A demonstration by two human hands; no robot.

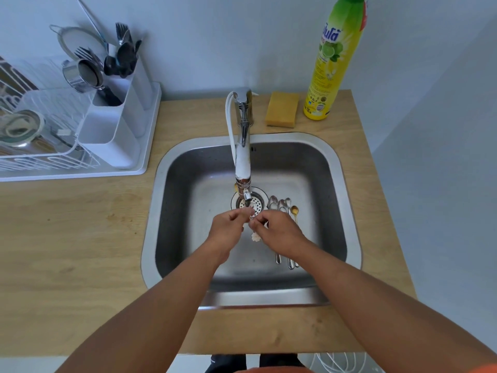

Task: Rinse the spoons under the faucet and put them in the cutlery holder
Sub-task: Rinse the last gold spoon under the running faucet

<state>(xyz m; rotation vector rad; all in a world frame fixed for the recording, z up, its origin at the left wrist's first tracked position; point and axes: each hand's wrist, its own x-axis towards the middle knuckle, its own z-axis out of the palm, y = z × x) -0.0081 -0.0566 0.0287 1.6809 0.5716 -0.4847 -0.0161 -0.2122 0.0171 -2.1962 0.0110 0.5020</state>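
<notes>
Both my hands meet over the drain in the steel sink (333,184), just below the faucet (242,157) spout. My left hand (228,230) and my right hand (277,232) pinch a small spoon (255,237) between them; only its pale decorated handle end shows under my fingers. Water runs from the spout onto it. Several more spoons (282,208), silver ones and a small gold one, lie side by side on the sink floor to the right of the drain, partly hidden by my right hand. The white cutlery holder (118,125) stands at the left, on the dish rack tray.
A white wire dish rack (40,146) with dishes and a steel cup sits far left; forks and dark utensils stand in the holder's back compartment. A yellow sponge (281,109) and a tall dish soap bottle (333,63) stand behind the sink on the wooden counter (75,238).
</notes>
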